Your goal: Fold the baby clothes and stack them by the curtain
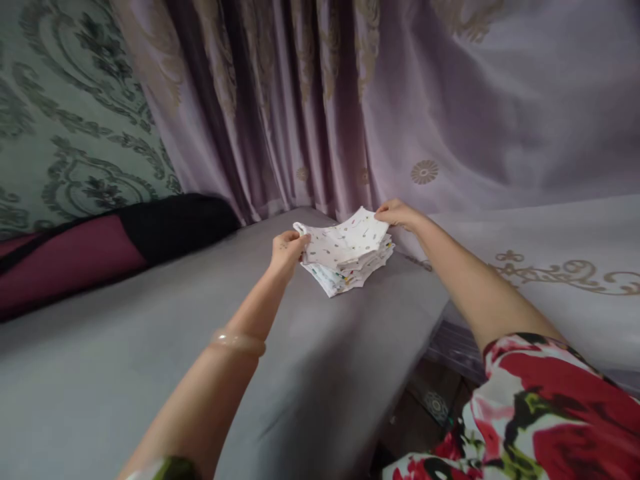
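Okay, left hand (289, 252) pinches the left corner of the top cloth (345, 243), thumb over the fabric. Right hand (397, 214) pinches its far right corner, fingertips together. Cloth is white with a small print, far edge dipping between the two grips. It's right over a stack (344, 287) of similar printed pieces, edges uneven, on the grey surface (200, 340) near its far end. Curtain (345, 133) behind. Red-and-black bundle (175, 227) off left, well apart from the stack.
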`<state>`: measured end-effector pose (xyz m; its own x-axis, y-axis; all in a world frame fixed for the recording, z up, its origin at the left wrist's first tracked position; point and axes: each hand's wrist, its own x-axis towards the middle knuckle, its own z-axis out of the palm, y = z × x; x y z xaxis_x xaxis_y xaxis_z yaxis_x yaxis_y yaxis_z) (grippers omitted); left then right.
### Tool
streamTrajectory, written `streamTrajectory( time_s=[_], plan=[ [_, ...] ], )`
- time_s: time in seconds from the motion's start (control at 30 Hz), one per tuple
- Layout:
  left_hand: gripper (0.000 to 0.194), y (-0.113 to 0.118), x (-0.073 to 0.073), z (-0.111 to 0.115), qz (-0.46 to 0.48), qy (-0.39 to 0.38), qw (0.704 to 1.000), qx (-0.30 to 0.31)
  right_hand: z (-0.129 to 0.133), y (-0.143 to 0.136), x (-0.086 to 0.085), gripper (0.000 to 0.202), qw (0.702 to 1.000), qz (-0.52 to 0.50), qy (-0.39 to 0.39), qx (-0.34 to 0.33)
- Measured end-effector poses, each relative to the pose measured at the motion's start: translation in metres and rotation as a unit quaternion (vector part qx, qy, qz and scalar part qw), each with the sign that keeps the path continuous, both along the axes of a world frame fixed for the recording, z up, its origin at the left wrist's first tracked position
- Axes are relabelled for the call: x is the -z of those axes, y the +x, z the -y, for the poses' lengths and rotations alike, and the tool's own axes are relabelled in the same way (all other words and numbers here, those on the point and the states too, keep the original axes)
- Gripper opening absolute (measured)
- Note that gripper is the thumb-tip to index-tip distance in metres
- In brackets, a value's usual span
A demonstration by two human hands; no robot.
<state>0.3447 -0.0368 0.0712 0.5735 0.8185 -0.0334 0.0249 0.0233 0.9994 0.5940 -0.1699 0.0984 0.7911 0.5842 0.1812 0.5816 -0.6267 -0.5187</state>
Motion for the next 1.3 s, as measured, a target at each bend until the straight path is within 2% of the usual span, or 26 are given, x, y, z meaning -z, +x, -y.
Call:
streamTrajectory(
  time_s=[0.13, 0.3, 0.53, 0.63, 0.8, 0.87, 0.97, 1.07, 1.13, 1.3],
  plan=[
    [0.023, 0.042, 0.017, 0.006, 0.042, -0.053, 0.998, 0.016, -0.002, 0.039, -0.002, 0.018, 0.998, 0.024, -0.061, 0.016],
    [0.026, 0.067, 0.039, 0.011, 0.061, -0.119, 0.991, 0.003, -0.006, 0.062, 0.004, 0.020, 0.989, 0.084, -0.124, 0.020],
    [0.035, 0.073, 0.063, 0.018, 0.053, -0.199, 0.978, -0.024, -0.010, 0.067, 0.016, 0.023, 0.984, 0.108, -0.140, 0.028],
    [0.033, 0.072, 0.074, 0.021, 0.057, -0.207, 0.977, -0.023, -0.011, 0.065, 0.022, 0.025, 0.983, 0.122, -0.136, 0.027],
    [0.019, 0.070, 0.087, 0.029, 0.062, -0.210, 0.976, -0.017, -0.011, 0.062, 0.036, 0.029, 0.980, 0.140, -0.132, 0.037],
    [0.026, 0.070, 0.092, 0.032, 0.046, -0.214, 0.975, -0.027, -0.011, 0.061, 0.044, 0.031, 0.976, 0.161, -0.142, 0.042],
    [0.059, 0.070, 0.100, 0.034, 0.043, -0.198, 0.979, -0.037, -0.011, 0.058, 0.057, 0.034, 0.968, 0.187, -0.160, 0.045],
    [0.084, 0.070, 0.108, 0.032, 0.049, -0.130, 0.990, -0.030, -0.009, 0.053, 0.069, 0.035, 0.965, 0.192, -0.171, 0.042],
    [0.083, 0.069, 0.113, 0.029, 0.037, -0.069, 0.997, -0.019, -0.006, 0.050, 0.076, 0.035, 0.964, 0.196, -0.176, 0.039],
    [0.055, 0.067, 0.125, 0.024, 0.004, 0.030, 0.999, 0.012, -0.006, 0.043, 0.087, 0.038, 0.960, 0.211, -0.177, 0.041]
  ],
)
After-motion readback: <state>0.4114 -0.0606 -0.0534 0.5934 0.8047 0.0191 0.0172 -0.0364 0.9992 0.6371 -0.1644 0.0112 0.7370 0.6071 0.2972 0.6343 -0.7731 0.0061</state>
